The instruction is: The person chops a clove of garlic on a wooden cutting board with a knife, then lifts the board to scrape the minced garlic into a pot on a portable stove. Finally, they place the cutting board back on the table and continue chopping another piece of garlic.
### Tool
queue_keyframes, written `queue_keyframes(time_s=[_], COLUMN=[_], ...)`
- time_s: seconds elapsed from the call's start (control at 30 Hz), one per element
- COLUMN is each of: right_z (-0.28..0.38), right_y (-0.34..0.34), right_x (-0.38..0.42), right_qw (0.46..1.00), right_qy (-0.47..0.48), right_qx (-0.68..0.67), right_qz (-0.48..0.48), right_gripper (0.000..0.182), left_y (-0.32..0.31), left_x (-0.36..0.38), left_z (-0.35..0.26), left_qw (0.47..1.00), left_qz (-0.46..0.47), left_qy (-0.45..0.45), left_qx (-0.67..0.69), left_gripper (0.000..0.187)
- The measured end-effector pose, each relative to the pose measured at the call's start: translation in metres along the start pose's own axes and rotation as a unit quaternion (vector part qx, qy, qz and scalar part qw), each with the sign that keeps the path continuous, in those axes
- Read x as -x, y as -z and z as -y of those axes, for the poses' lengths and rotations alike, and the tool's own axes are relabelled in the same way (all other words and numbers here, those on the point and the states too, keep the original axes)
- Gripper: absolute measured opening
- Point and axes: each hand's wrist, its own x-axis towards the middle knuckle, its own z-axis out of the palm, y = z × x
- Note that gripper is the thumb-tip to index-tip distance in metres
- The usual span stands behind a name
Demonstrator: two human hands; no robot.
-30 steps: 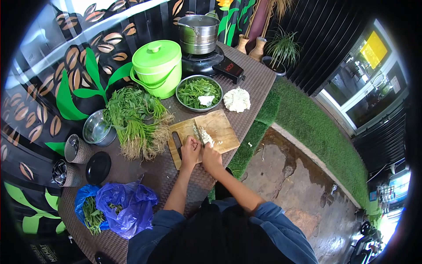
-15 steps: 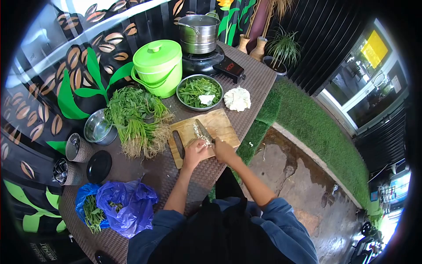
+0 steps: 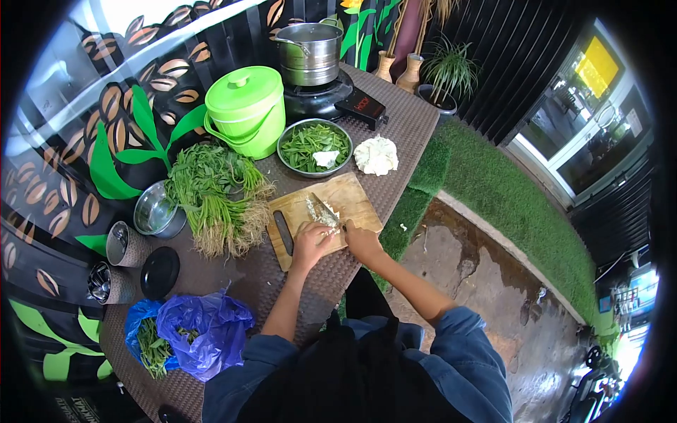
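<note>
My right hand (image 3: 362, 242) is closed around the handle of a knife (image 3: 325, 209), whose blade lies low over the wooden cutting board (image 3: 357, 199). My left hand (image 3: 312, 243) rests on the board beside the blade, fingers curled over white pieces that look like chopped garlic (image 3: 316, 213). More small white bits lie scattered along the blade. What sits under the left fingers is partly hidden. Behind the board stands a metal bowl of green leaves (image 3: 310, 146) with a white scrap on top. A white crumpled bundle (image 3: 376, 156) lies to its right.
Left of the board lies a large bunch of rooted greens (image 3: 218, 197). A lidded green bucket (image 3: 243, 106) and a metal pot (image 3: 308, 56) on a stove stand at the back. A metal bowl (image 3: 159, 211), a black lid (image 3: 160, 273) and a blue plastic bag (image 3: 211, 331) are at left.
The knife blade has shifted slightly among the white bits, and more of them now lie on its right side. Both hands stay at the board. The whole view has moved slightly.
</note>
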Motion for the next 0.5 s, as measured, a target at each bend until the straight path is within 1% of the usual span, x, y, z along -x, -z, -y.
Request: queue_keyframes(time_s=[0.03,0.1,0.13,0.2,0.33,0.4,0.43,0.5], right_z=[-0.002,-0.005,-0.002,0.008,0.009,0.004,0.007,0.021], right_y=[0.004,0.009,0.002,-0.012,-0.019,-0.012,-0.008,-0.003], right_x=[0.001,0.003,0.006,0.013,0.004,0.0,0.003,0.015], right_qw=[1.0,0.999,0.999,0.999,0.999,0.998,0.998,0.997], right_qy=[-0.002,0.039,0.041,-0.018,-0.029,0.043,0.043,-0.041], right_qx=[-0.002,0.012,0.011,-0.001,-0.006,0.01,0.01,-0.008], right_qz=[0.0,-0.005,-0.004,-0.048,-0.026,-0.053,-0.054,-0.059], right_gripper=[0.024,0.022,0.022,0.025,0.03,0.02,0.02,0.02], left_y=[0.0,0.002,0.003,0.002,0.003,0.003,0.001,0.002], left_x=[0.0,0.002,0.003,0.003,0.002,0.001,0.001,0.002], left_z=[-0.002,-0.005,-0.008,-0.015,-0.021,-0.019,-0.018,-0.016], left_qw=[1.0,1.0,1.0,0.998,0.996,0.993,0.993,0.993], left_qz=[0.002,-0.009,-0.009,-0.023,-0.013,-0.001,-0.001,0.021], left_qy=[-0.001,-0.028,-0.026,-0.033,-0.042,-0.066,-0.066,-0.054], left_qx=[0.0,-0.008,-0.01,-0.046,-0.081,-0.094,-0.094,-0.104], left_gripper=[0.018,0.022,0.022,0.025,0.026,0.024,0.024,0.023])
